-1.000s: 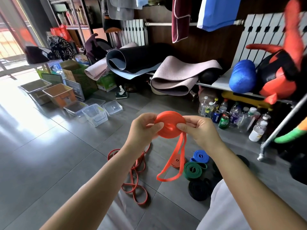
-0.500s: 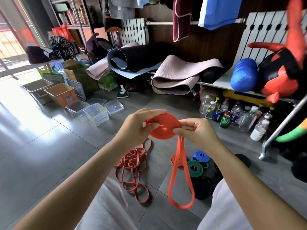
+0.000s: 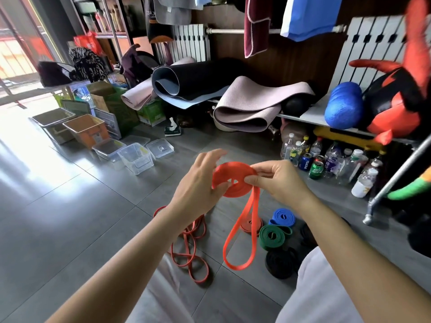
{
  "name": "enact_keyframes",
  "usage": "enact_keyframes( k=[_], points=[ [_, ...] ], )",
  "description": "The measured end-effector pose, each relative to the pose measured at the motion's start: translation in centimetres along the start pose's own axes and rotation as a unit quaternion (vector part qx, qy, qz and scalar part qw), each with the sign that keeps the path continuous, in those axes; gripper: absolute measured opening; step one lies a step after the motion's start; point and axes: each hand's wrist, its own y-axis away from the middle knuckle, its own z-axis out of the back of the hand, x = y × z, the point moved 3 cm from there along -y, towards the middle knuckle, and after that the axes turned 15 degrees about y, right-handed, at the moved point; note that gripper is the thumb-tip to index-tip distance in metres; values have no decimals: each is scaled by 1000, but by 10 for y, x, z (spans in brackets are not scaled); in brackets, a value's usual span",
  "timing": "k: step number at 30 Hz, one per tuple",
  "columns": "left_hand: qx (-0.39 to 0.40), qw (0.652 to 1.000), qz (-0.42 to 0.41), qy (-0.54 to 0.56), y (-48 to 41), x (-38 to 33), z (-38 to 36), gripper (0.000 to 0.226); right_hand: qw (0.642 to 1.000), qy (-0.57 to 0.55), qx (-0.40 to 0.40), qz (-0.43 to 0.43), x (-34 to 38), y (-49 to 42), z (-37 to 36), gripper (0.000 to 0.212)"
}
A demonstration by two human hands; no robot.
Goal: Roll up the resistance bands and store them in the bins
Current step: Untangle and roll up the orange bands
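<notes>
- Right hand (image 3: 277,180) pinches the orange resistance band coil (image 3: 233,180), mid-air at centre.
- Left hand (image 3: 198,185): fingers straight, thumb steadying the coil.
- Feed the hanging tail (image 3: 240,241) in flat and taut.
- Clear bins (image 3: 137,159) sit far left.

Both bare forearms raised and converging in front of the body; left hand (image 3: 198,185) with fingers nearly straight and lifted, thumb against the orange band coil (image 3: 235,180); right hand (image 3: 277,180) with fingers curled, pinching the coil's right rim.
</notes>
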Motion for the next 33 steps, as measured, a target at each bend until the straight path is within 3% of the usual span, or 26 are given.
enact_keyframes(
  k=[2, 5, 13, 21, 24, 26, 29, 31, 33],
  points=[
    [49, 989, -82, -116, -2, -7, 2, 65, 999, 39, 13, 3, 1, -2, -1, 22],
    [88, 981, -98, -141, -7, -13, 5, 51, 999, 47, 16, 10, 6, -3, -1, 22],
    [-64, 993, -37, 94, -2, -1, 13, 54, 997, -78, -18, -5, 6, 3, 5, 25],
    [-206, 904, 84, 366, 16, 7, -19, 55, 995, -82, -47, -12, 0, 9, 3, 27],
    [-213, 877, 100, 420, 19, 4, -27, 50, 994, -95, -46, -23, -1, 10, 3, 27],
    [-175, 906, 98, 373, 20, 3, -28, 46, 996, -80, -38, -24, -2, 11, 4, 27],
    [-106, 987, 30, 113, 15, 0, -15, 55, 999, -25, -12, -32, -5, 11, 3, 27],
    [-15, 996, -66, -59, 8, -7, -9, 72, 999, 17, 9, -33, -5, 9, 1, 25],
    [85, 975, -101, -176, 0, -18, -8, 66, 999, 32, 19, -29, -4, 7, -2, 26]
  ],
)
